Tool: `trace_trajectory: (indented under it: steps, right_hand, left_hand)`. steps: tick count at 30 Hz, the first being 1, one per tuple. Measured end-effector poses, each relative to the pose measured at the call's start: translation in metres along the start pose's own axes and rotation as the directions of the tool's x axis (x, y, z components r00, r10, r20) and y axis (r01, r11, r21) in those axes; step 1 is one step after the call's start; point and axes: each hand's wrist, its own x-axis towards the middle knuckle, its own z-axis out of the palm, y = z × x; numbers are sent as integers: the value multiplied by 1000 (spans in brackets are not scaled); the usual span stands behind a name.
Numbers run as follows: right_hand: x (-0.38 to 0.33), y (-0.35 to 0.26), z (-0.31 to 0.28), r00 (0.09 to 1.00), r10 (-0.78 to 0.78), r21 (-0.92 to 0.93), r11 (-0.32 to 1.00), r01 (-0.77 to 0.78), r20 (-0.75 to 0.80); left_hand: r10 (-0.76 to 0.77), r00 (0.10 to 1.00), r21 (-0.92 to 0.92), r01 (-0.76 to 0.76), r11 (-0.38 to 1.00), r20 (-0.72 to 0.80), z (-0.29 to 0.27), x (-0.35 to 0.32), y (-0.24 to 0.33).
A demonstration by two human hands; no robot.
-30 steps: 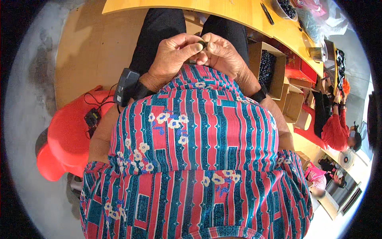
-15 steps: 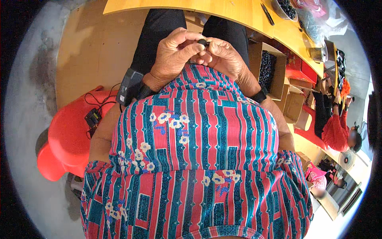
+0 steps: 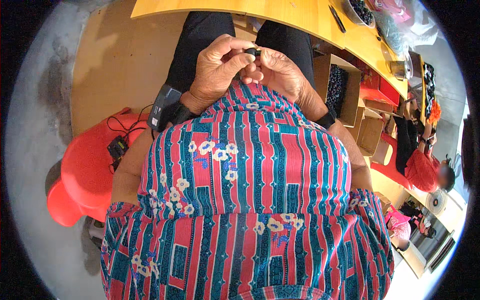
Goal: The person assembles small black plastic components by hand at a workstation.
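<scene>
A small, dark, rounded piece (image 3: pixel 253 51) is pinched between the fingertips of both hands, above my lap. My left hand (image 3: pixel 214 70) grips it from the left with thumb and forefinger. From the other side, the thumb and fingers of my right hand (image 3: pixel 283 71) close on its right end. The piece is too small to tell its exact kind, and fingertips cover part of it. Both hands are in front of my patterned shirt (image 3: pixel 245 165), just short of the table edge.
A yellow table (image 3: pixel 290 11) stands ahead, bearing a dark pen (image 3: pixel 336 19) and a bowl (image 3: pixel 349 14) of small black pieces. A cardboard box (image 3: pixel 352 95) of similar pieces stands at right. At left is a red plastic seat (image 3: pixel 90 170). Another person in red (image 3: pixel 422 167) sits at far right.
The dark piece has turned slightly between my fingertips, showing more of its side. My hands stay in nearly the same place.
</scene>
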Motion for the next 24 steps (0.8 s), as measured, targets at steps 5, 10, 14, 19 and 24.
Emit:
trace_trajectory:
  steps: [5,10,14,19,24]
  right_hand:
    - [-2,0,-2,999,-32,-11,999,32,-13]
    - [-6,-6,9,984,-149,-198,972,129,-93]
    - [-9,-6,17,932,-330,-576,795,190,-149]
    - [-8,-1,17,880,-460,-752,620,223,-118]
    - [-6,-5,18,824,-560,-955,184,234,94]
  left_hand:
    - [81,997,90,-81,993,12,-1,2,-3]
    - [-60,997,-49,62,997,50,-1,1,2]
    - [-130,990,-44,132,990,54,-1,-1,9]
    - [-194,980,-241,196,951,32,0,1,6]
    - [-363,927,-324,374,869,95,-7,2,2]
